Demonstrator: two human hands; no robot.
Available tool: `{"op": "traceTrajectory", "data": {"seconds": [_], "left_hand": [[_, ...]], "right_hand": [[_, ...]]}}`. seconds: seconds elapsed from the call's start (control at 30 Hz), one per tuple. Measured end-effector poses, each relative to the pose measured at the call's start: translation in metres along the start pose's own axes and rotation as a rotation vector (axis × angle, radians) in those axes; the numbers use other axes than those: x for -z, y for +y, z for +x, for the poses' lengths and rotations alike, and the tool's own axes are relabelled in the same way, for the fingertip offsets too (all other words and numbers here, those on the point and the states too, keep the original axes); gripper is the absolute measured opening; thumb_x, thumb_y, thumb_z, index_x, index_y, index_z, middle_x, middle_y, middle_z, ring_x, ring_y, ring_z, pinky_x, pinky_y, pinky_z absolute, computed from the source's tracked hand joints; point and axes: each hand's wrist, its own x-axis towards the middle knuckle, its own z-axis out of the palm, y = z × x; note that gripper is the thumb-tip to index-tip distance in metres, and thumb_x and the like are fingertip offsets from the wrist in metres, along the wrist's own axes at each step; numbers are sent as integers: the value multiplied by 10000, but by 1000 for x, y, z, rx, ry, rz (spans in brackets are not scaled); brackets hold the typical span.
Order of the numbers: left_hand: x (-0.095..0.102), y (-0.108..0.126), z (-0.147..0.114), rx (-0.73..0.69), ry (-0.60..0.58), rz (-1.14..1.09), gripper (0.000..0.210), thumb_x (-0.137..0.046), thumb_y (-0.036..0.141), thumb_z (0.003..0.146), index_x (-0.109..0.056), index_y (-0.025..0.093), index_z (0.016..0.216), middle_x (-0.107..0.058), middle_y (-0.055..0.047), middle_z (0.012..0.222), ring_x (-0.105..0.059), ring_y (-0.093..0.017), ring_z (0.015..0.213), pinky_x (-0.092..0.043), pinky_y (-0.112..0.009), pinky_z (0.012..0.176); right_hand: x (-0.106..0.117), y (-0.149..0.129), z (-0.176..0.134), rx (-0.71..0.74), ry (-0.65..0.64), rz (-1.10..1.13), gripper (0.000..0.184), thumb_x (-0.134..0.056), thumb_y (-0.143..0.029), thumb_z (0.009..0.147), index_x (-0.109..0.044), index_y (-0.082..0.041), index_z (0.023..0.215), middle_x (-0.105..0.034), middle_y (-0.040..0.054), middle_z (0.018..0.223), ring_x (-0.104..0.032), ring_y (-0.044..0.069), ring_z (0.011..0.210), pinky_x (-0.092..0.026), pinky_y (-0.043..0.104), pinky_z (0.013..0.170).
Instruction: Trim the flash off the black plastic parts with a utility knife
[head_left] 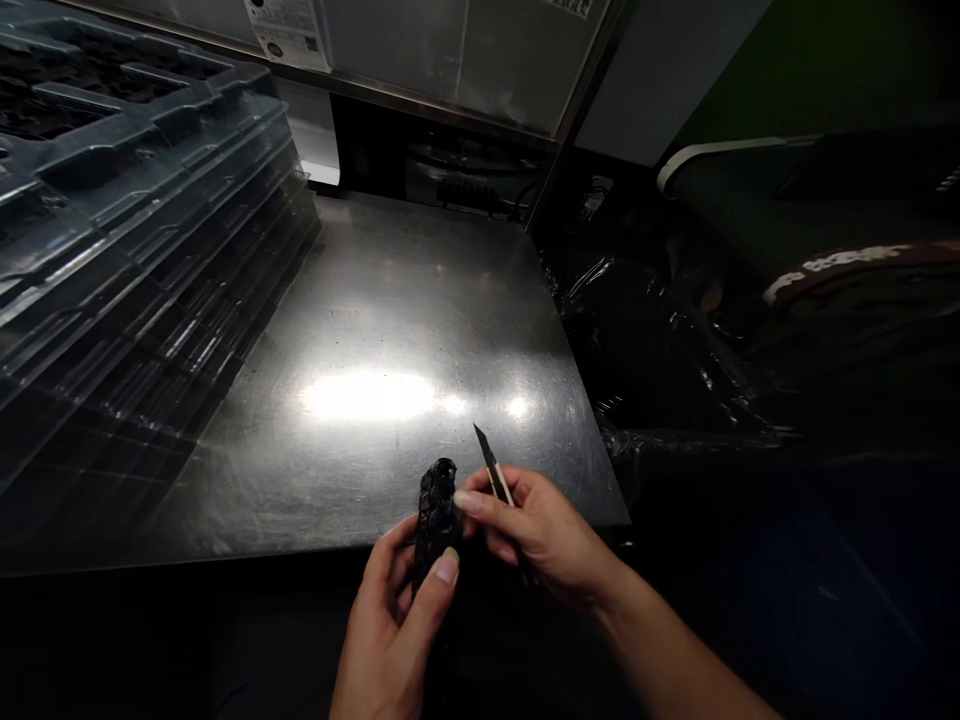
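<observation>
A long black moulded part with a ribbed, open surface is held upright over the near edge of the metal table. My left hand is closed around its lower portion, thumb along the front. From the right, my right hand grips a craft knife, its dark pointed blade sticking up and away from the part. The right thumb and fingertips touch the part's upper right side. Most of the knife's handle is hidden by the hand, and the part's lower end fades into shadow.
A tall stack of clear plastic trays with dark parts in the top one fills the left. The shiny metal table spreads ahead. Behind it stands a grey machine panel. Black plastic sheeting lies beyond the table's right edge.
</observation>
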Motion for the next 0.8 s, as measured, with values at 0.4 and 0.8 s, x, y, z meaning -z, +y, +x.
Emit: {"op": "traceTrajectory", "data": {"seconds": [0.4,0.8], "left_hand": [[7,1,2,0,4,87,714,-837,572,789,-572,244,1365,-738,-71,1360,-651,-289,1315,-498,-322,1095],[8,0,4,3,32,145,721,-845,583,772,-589,261,1364,-735,-56,1364,-648,-296,1313,-518,-325,1083]], "right_hand": [[16,-15,-40,188,56,-767,328,-403,-439,1134,-627,-263,971,-649,-49,791,-602,139,704,-411,295,698],[13,-2,-35,234,78,-1019,353,-340,-427,1137,-507,-258,877,-659,-27,750,-628,163,644,-379,311,653]]}}
